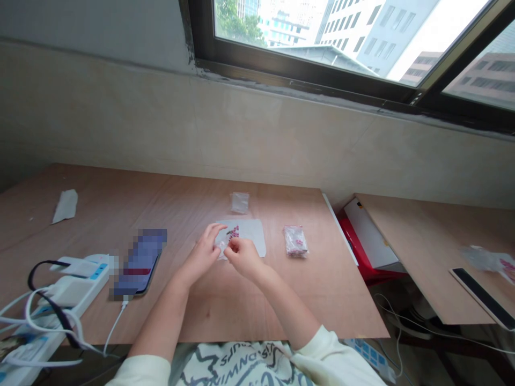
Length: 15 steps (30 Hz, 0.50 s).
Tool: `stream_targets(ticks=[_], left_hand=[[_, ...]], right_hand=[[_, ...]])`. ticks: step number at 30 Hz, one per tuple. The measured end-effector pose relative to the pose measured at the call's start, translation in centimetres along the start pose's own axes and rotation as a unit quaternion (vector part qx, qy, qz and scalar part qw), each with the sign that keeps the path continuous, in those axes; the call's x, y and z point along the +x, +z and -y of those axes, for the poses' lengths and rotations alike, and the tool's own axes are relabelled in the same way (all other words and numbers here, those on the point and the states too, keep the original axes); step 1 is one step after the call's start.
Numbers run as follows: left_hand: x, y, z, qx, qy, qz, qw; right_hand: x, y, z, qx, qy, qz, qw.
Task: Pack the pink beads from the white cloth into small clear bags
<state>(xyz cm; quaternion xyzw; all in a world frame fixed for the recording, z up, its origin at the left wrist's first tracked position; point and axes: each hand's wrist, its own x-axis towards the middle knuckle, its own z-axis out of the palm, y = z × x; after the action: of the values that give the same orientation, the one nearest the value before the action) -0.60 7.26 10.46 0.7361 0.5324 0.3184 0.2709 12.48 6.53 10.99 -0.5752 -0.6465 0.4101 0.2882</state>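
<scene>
My left hand (206, 245) is over the left edge of a white rectangular mat (256, 236), with fingers curved and apart. A bit of clear plastic (221, 245) shows beside its thumb; whether the hand touches it I cannot tell. On the mat just beyond my hands lies a small cluster of pink and red pieces with a dark part (233, 232). My right hand (244, 256) is over the mat's near edge, thumb and fingers pinched together. What they hold, if anything, is too small to make out.
A clear packet with pink contents (296, 242) lies right of the mat, a clear bag (240, 202) behind it. To the left are a charging phone (140, 262), a power strip (86, 287) with cables and a white paper scrap (65, 205). A second table (434, 241) stands right.
</scene>
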Motion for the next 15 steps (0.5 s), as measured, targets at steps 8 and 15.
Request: stream_targets(ticks=[8,15], left_hand=[[-1.7,-1.5,-2.3,-0.065,-0.054,0.121,0.989],[-2.4,-1.0,-1.4,-0.081,-0.088,0.108,0.987]], right_hand=[[0.0,-0.1,-1.4,0.138,0.065,-0.005,0.988],[0.4,0.2,-2.0,0.246,0.095,0.073,0.962]])
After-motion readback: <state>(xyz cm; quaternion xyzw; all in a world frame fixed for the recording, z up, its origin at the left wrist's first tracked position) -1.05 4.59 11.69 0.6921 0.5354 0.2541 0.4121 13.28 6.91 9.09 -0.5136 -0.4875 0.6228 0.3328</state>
